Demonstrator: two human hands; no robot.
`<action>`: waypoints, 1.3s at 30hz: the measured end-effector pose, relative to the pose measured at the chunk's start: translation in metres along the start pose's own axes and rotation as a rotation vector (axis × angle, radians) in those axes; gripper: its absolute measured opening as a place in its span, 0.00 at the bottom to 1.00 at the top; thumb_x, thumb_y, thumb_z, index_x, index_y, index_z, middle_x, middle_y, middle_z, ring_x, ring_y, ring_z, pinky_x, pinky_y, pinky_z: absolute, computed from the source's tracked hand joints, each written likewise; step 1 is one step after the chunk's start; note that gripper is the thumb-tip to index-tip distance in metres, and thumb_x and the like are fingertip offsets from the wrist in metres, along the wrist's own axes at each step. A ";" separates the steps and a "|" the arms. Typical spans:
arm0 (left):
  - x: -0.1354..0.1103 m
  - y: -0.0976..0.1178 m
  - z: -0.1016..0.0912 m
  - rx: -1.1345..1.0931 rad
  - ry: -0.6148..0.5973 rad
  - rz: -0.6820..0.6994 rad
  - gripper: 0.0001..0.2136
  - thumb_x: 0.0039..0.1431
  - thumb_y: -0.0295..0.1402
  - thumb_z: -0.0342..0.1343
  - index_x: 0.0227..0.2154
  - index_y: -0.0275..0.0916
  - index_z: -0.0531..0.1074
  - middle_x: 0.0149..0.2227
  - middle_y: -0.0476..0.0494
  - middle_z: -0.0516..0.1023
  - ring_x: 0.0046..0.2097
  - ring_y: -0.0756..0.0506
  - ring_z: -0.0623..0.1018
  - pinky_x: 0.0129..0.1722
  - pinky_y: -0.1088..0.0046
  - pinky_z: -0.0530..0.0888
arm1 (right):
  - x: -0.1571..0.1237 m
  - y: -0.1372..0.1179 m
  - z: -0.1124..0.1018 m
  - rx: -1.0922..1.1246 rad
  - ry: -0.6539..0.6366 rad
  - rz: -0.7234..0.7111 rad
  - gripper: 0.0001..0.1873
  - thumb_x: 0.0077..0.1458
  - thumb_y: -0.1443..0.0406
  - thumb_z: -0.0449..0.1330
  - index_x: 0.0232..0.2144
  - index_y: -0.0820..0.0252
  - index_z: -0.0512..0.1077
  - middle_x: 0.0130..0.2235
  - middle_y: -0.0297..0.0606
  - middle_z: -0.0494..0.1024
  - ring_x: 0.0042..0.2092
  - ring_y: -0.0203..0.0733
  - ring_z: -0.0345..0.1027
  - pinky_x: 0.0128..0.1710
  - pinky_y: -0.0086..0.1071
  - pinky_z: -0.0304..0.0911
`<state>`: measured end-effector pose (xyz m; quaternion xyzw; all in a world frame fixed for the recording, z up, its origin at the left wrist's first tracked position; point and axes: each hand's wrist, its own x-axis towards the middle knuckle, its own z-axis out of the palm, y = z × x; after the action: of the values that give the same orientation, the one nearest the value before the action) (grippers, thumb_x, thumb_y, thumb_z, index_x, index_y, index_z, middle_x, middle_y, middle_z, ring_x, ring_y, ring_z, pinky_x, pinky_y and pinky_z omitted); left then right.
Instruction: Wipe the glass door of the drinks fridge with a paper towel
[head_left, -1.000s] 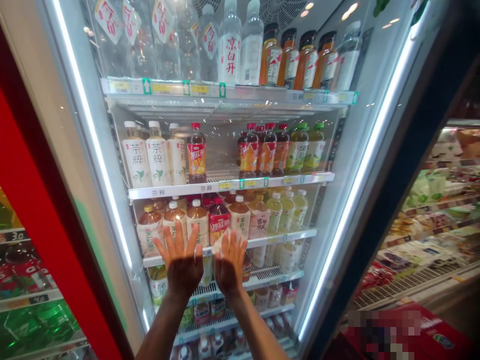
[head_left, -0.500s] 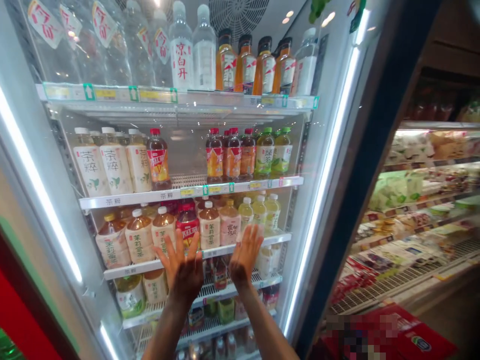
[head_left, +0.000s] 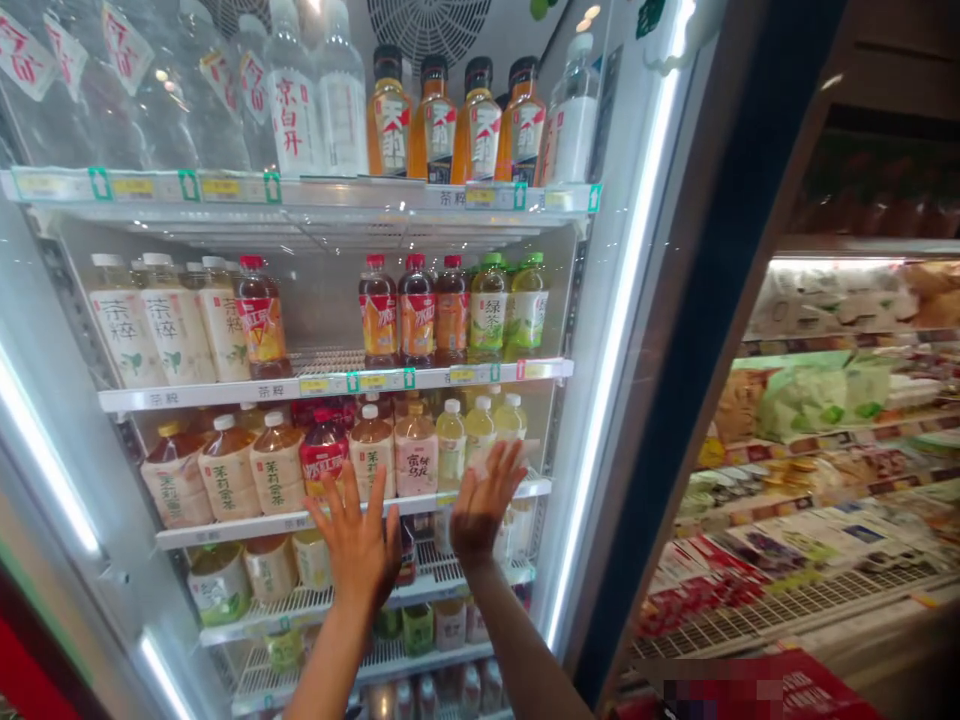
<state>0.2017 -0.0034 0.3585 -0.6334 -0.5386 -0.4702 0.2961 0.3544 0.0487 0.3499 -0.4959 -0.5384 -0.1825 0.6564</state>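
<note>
Shop aisle, with a glass cooler door (head_left: 720,300) taking up most of the view and a chilled food case (head_left: 810,400) off to the right. Left hand (head_left: 358,545) wide open, fingers spread, palm apparently flat to the glass, holding nothing, just in front of a red-capped 冰红茶 bottle (head_left: 324,455) and above the third shelf's edge (head_left: 225,530). Right hand (head_left: 480,505) also open and empty, fingers fanned, a little higher and farther right, over bottles of pale yellow drink (head_left: 480,430); contact with the glass hard to tell. Left of both hands, on that same shelf, jasmine tea bottles (head_left: 229,480) marked 茉莉. One shelf up, 茶粹 bottles (head_left: 169,335), orange-labelled 冰红茶 bottles (head_left: 416,312) and a green-capped 绿茶 bottle (head_left: 487,310). Top shelf: a clear water bottle (head_left: 292,115) printed 凉白开, next to bottles of orange drink (head_left: 435,120).
</note>
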 end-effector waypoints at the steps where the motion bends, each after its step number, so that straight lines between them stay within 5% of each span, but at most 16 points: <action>1: -0.001 0.004 0.002 0.003 -0.009 0.003 0.38 0.65 0.32 0.54 0.72 0.57 0.41 0.76 0.41 0.34 0.75 0.30 0.35 0.67 0.26 0.40 | -0.005 0.000 -0.001 0.001 -0.065 -0.048 0.36 0.70 0.66 0.43 0.74 0.61 0.34 0.75 0.56 0.39 0.76 0.61 0.29 0.67 0.75 0.40; 4: -0.003 0.016 0.006 0.008 -0.031 0.012 0.36 0.66 0.32 0.54 0.71 0.56 0.43 0.76 0.40 0.38 0.75 0.32 0.34 0.68 0.27 0.40 | -0.013 0.004 -0.007 0.003 -0.217 -0.189 0.38 0.69 0.64 0.46 0.74 0.59 0.33 0.75 0.53 0.38 0.76 0.59 0.30 0.67 0.73 0.42; 10: 0.001 0.028 0.008 0.021 -0.043 0.000 0.35 0.65 0.32 0.54 0.71 0.53 0.46 0.75 0.39 0.41 0.75 0.32 0.36 0.69 0.29 0.39 | 0.020 0.019 -0.014 -0.002 0.014 -0.034 0.37 0.70 0.67 0.45 0.74 0.61 0.33 0.75 0.54 0.36 0.76 0.58 0.27 0.68 0.73 0.38; 16: 0.007 0.020 0.004 0.023 -0.022 0.009 0.35 0.65 0.31 0.54 0.71 0.57 0.47 0.76 0.43 0.39 0.75 0.32 0.36 0.69 0.31 0.39 | -0.010 0.003 -0.008 0.027 -0.248 -0.249 0.39 0.69 0.62 0.48 0.74 0.62 0.35 0.75 0.55 0.39 0.76 0.61 0.31 0.68 0.72 0.41; 22: 0.012 -0.019 -0.007 0.055 0.016 -0.052 0.36 0.66 0.33 0.54 0.72 0.54 0.44 0.76 0.41 0.33 0.75 0.31 0.34 0.69 0.32 0.37 | 0.013 -0.005 -0.001 0.003 0.013 -0.020 0.37 0.70 0.65 0.45 0.74 0.62 0.33 0.75 0.55 0.35 0.76 0.61 0.27 0.67 0.75 0.36; 28: 0.020 -0.061 -0.021 0.074 0.049 -0.070 0.38 0.66 0.36 0.55 0.73 0.51 0.40 0.76 0.41 0.29 0.75 0.31 0.31 0.69 0.34 0.35 | -0.024 -0.052 0.017 0.018 -0.217 -0.319 0.38 0.70 0.60 0.47 0.74 0.66 0.35 0.75 0.55 0.38 0.76 0.61 0.29 0.68 0.72 0.41; 35: 0.026 -0.118 -0.048 0.060 0.075 -0.129 0.38 0.67 0.36 0.53 0.73 0.48 0.39 0.76 0.39 0.28 0.75 0.32 0.30 0.70 0.35 0.33 | -0.022 -0.091 0.035 -0.028 -0.082 -0.129 0.37 0.71 0.60 0.42 0.73 0.71 0.33 0.75 0.62 0.36 0.75 0.66 0.26 0.66 0.78 0.38; 39: 0.026 -0.148 -0.063 0.068 0.080 -0.116 0.38 0.66 0.35 0.54 0.73 0.48 0.38 0.76 0.40 0.27 0.75 0.32 0.30 0.70 0.36 0.33 | -0.050 -0.135 0.050 -0.025 -0.305 -0.372 0.39 0.70 0.58 0.46 0.73 0.70 0.38 0.73 0.60 0.50 0.75 0.64 0.38 0.67 0.71 0.46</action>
<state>0.0416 -0.0118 0.3870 -0.5716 -0.5777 -0.4928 0.3108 0.2057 0.0168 0.3638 -0.4181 -0.7110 -0.2302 0.5164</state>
